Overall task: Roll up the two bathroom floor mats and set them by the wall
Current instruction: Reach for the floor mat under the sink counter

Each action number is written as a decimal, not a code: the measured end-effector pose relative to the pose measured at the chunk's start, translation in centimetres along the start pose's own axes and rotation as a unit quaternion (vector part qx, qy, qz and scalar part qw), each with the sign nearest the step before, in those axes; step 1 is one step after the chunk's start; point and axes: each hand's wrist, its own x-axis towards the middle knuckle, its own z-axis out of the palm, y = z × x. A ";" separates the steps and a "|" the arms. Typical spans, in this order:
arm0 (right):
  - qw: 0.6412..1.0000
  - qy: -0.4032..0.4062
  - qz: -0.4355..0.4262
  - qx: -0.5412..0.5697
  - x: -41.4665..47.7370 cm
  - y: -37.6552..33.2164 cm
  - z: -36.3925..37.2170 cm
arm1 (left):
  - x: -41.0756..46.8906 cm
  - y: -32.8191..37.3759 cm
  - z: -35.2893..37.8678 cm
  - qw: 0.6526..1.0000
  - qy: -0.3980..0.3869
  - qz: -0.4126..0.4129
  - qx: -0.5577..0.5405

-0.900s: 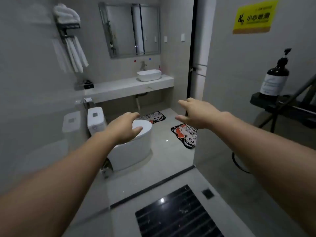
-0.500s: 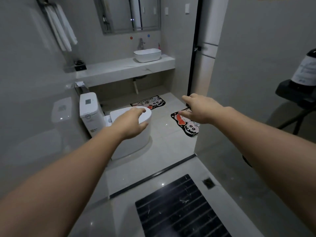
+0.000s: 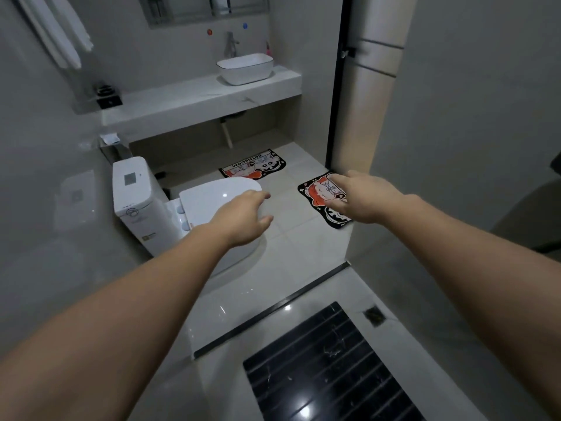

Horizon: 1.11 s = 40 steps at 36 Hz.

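Two cartoon-printed floor mats lie flat on the pale tile floor. The far mat (image 3: 253, 166) sits below the sink counter, partly hidden by the toilet lid. The near mat (image 3: 318, 196) lies beside the door frame, partly covered by my right hand (image 3: 364, 197). Both arms stretch forward, well above the floor. My left hand (image 3: 246, 218) hovers over the toilet lid with fingers relaxed and holds nothing. My right hand is also empty, fingers loosely extended.
A white toilet (image 3: 194, 208) stands at the left. Behind it, a counter (image 3: 197, 98) carries a basin (image 3: 245, 68). Glass partitions flank me on both sides. A black threshold strip (image 3: 273, 308), a black slatted mat (image 3: 328, 369) and a floor drain (image 3: 375, 316) lie near me.
The view has tilted down and moved closer to the mats. Both hands have stayed outstretched and empty, now lower over the toilet and the near mat.
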 end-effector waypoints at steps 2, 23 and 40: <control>1.000 -0.004 0.003 -0.001 0.9 0.8 0.6 | 1.0 -0.2 0.6 1.000 -0.007 0.002 -0.003; 0.998 -0.014 -0.055 -0.012 22.0 10.9 4.2 | 18.6 -2.8 4.6 0.996 0.012 -0.091 -0.020; 0.994 -0.039 -0.100 -0.009 32.9 14.0 6.1 | 27.7 -6.7 6.0 0.990 0.017 -0.140 -0.030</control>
